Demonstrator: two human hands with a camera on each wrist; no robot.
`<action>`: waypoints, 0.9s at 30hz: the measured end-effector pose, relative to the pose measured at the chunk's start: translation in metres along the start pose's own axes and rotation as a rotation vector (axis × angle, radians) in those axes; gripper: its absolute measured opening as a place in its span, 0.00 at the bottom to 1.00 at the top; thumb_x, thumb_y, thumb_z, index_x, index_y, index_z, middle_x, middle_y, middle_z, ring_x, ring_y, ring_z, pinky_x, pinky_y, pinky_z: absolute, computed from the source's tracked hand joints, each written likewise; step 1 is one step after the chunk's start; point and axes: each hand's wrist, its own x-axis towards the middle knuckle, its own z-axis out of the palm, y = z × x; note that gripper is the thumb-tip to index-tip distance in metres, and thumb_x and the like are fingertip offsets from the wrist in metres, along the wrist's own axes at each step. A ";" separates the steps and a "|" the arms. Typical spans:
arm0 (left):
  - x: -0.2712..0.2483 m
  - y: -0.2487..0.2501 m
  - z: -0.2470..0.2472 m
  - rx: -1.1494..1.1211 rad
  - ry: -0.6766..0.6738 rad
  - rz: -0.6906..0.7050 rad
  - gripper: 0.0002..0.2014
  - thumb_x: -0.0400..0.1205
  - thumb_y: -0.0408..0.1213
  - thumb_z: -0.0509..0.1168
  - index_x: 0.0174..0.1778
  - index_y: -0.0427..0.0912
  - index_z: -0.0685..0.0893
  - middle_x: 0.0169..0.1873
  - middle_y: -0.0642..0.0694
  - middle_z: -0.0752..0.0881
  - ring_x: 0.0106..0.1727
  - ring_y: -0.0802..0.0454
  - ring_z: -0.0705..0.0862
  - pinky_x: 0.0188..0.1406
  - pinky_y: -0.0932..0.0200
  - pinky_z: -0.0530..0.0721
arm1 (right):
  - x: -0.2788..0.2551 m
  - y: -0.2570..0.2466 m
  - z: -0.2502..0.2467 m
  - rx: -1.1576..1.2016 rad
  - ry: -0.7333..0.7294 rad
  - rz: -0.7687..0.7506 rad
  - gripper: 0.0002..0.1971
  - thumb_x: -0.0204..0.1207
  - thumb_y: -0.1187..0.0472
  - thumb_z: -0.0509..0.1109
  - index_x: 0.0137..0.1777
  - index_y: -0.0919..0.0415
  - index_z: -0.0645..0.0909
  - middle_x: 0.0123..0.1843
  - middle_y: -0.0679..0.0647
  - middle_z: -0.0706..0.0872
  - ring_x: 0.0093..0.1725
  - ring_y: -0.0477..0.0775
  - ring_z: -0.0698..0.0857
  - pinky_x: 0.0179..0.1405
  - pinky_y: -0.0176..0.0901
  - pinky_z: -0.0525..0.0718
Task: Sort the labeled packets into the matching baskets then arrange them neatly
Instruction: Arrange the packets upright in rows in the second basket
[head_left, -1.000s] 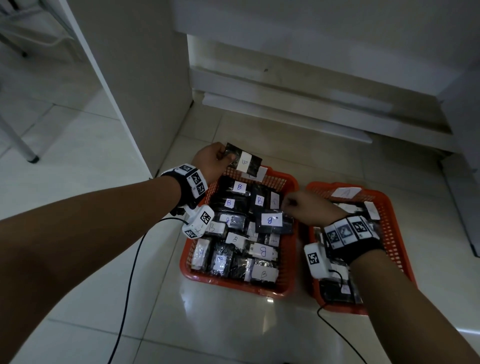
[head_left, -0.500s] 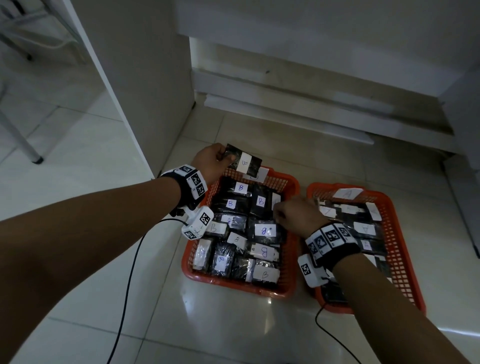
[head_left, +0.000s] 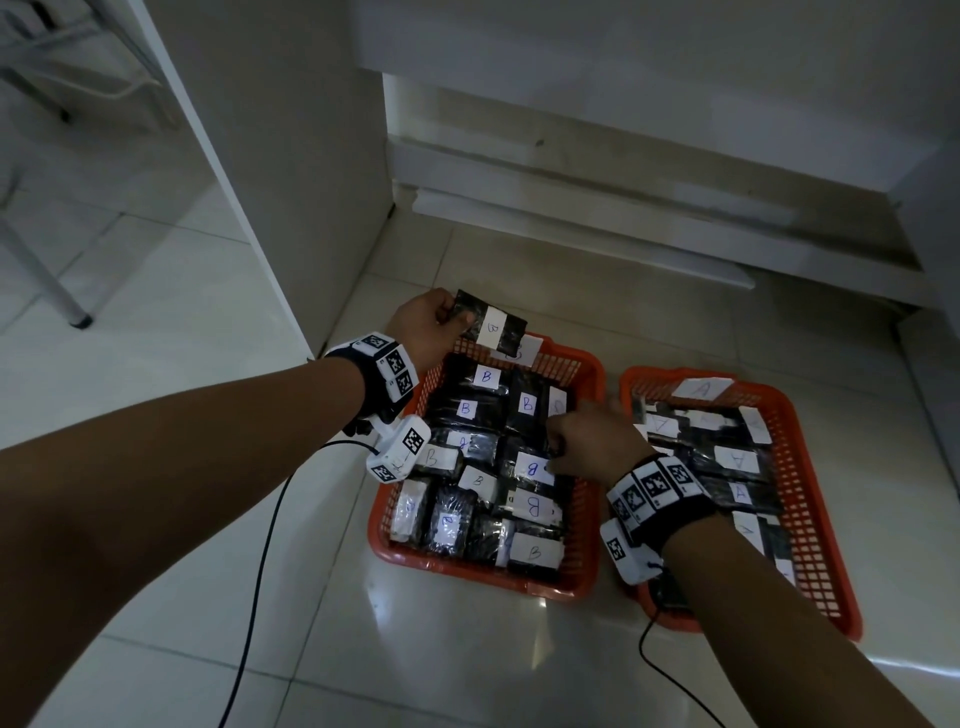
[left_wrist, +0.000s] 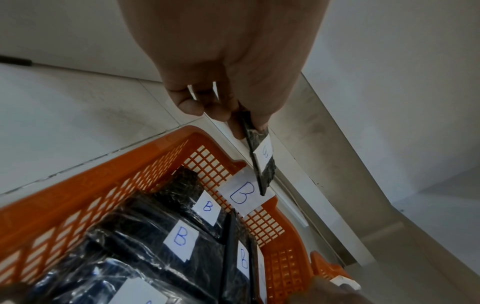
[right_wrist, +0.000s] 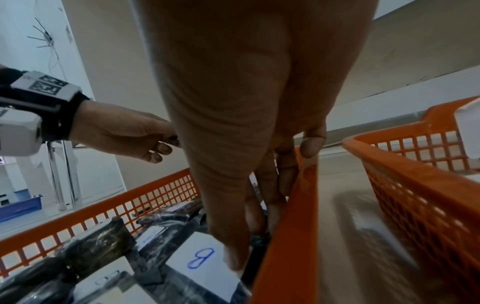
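Pinching a B packet (head_left: 491, 328) over the B basket (head_left: 586, 581) far rim, the left hand (head_left: 426, 327) should lay it flat (label up) where right hand (head_left: 597, 441) fingers, extended, press packets aside

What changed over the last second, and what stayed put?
The right hand moved left from over the A basket into the B basket, fingers now down among packets by its right wall. The left hand still holds a B packet above the far rim. Both baskets stayed put.

Tiled indoor room (head_left: 156, 338), white cabinetry (head_left: 291, 156).
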 end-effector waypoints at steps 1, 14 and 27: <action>0.000 -0.001 0.000 -0.001 0.000 -0.003 0.15 0.86 0.52 0.68 0.52 0.42 0.84 0.48 0.45 0.89 0.48 0.47 0.87 0.43 0.56 0.81 | 0.001 0.000 0.001 -0.001 -0.003 -0.001 0.12 0.73 0.44 0.80 0.46 0.49 0.84 0.44 0.46 0.85 0.57 0.53 0.81 0.63 0.57 0.76; -0.004 -0.003 -0.002 -0.020 -0.081 0.024 0.11 0.86 0.48 0.70 0.49 0.43 0.85 0.44 0.47 0.90 0.44 0.51 0.86 0.35 0.64 0.76 | 0.014 0.005 0.001 0.302 0.165 0.015 0.11 0.78 0.40 0.75 0.46 0.43 0.80 0.41 0.38 0.83 0.48 0.47 0.83 0.58 0.54 0.82; -0.002 -0.021 -0.017 0.106 -0.223 -0.046 0.18 0.85 0.57 0.67 0.57 0.46 0.88 0.47 0.51 0.90 0.47 0.54 0.87 0.42 0.60 0.79 | 0.070 -0.030 -0.027 1.262 0.282 0.354 0.04 0.84 0.59 0.74 0.49 0.60 0.86 0.38 0.56 0.90 0.39 0.54 0.87 0.46 0.52 0.87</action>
